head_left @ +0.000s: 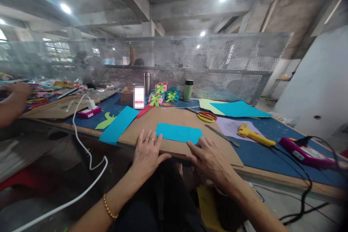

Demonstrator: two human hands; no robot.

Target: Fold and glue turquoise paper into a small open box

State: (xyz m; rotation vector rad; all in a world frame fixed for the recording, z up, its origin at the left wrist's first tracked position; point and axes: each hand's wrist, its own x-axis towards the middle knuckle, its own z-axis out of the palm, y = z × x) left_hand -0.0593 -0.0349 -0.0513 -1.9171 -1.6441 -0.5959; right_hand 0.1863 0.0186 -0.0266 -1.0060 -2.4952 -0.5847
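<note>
A blue paper rectangle (178,132) lies flat on a brown cardboard sheet (223,148) at the table's near edge. My left hand (148,150) rests at its left end, palm down, fingers spread, a ring on one finger; nothing is held. My right hand (208,154) touches the paper's lower right corner with the index fingertip, its other fingers bent and apart, holding nothing. Another blue strip (119,125) lies slanted to the left. Scissors with red and yellow handles (206,116) and a thin metal blade (221,135) lie beyond my right hand.
A yellow glue gun (255,136) and a purple power strip (304,152) with black cords lie right. Behind stand a green tumbler (188,90), a steel bottle (147,84) and bow-topped pieces (171,96). A white cable (78,134) hangs left. Another person's arm (13,105) is far left.
</note>
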